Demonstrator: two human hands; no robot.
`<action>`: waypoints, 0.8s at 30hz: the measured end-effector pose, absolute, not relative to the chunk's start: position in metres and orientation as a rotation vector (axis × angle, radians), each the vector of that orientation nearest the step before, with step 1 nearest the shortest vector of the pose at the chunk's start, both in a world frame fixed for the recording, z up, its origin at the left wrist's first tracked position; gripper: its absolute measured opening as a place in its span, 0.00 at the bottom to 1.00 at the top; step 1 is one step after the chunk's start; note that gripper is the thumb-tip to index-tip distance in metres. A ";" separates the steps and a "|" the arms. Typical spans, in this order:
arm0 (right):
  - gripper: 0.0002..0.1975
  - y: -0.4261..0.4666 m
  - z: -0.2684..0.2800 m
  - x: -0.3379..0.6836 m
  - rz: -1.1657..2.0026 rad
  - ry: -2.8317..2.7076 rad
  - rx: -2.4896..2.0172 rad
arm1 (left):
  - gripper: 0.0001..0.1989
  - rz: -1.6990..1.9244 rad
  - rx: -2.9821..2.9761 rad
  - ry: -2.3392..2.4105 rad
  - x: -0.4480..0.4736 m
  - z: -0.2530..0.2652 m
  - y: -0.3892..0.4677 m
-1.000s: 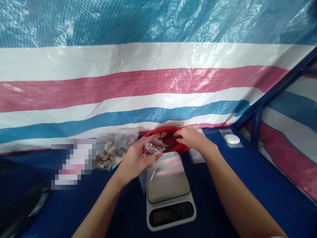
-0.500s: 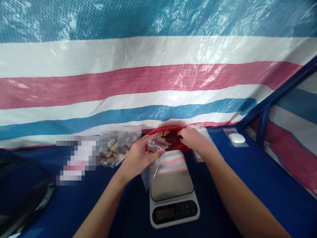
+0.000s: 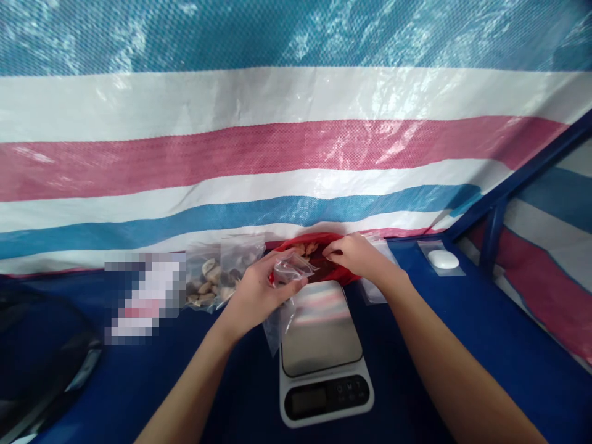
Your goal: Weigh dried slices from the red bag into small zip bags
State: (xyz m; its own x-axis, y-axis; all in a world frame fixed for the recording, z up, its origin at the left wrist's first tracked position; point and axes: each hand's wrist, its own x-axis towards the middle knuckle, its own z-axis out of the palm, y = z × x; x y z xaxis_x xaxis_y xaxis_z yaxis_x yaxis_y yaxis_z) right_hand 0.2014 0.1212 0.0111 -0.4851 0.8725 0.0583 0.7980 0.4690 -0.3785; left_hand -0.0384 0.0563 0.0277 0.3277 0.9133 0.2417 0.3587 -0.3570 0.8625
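Note:
My left hand [image 3: 259,290] is closed on a clear plastic bag [image 3: 292,268], which hangs below the fingers beside the scale. Behind it lies a red plastic bag [image 3: 319,237], its mouth open, with light brown dried pieces [image 3: 305,249] inside. My right hand [image 3: 354,253] reaches over the right rim into that mouth. Its fingers are curled and pressed together; whatever they hold is too small or hidden to name. Between my forearms stands a white kitchen scale [image 3: 326,364] with a shiny metal plate, its top edge just in front of the red bag.
Clear bags of brownish pieces [image 3: 207,283] lie left of my left hand, near a blurred-out pale packet [image 3: 148,290]. Flat clear bags [image 3: 377,290] sit beneath my right wrist. A white oval object [image 3: 443,259] rests farther right. Striped sheeting [image 3: 277,148] rises behind the blue surface [image 3: 398,401].
My right hand has shifted slightly left, from the red bag's right rim to inside its mouth, fingers bent inward. My left hand stays in place with the clear bag.

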 end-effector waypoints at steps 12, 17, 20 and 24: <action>0.14 0.120 0.010 0.202 0.390 -2.536 -1.512 | 0.12 0.989 1.943 1.153 -0.041 0.023 0.058; 0.13 0.119 0.006 0.200 0.403 -2.609 -1.407 | 0.13 0.995 1.909 1.150 -0.040 0.023 0.058; 0.11 0.119 0.006 0.198 0.347 -2.663 -1.402 | 0.11 1.000 1.921 1.145 -0.040 0.023 0.058; 0.13 0.120 0.008 0.197 0.242 -2.720 -1.417 | 0.12 0.987 1.933 1.150 -0.042 0.021 0.059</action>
State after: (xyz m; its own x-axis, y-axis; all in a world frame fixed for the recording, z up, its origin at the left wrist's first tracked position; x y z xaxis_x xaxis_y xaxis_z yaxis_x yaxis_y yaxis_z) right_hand 0.1968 0.1196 0.0082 -0.5740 0.8187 -0.0151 0.8085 0.5637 -0.1690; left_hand -0.0418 0.0591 0.0209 0.3243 0.9082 0.2646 0.3994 -0.3851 0.8320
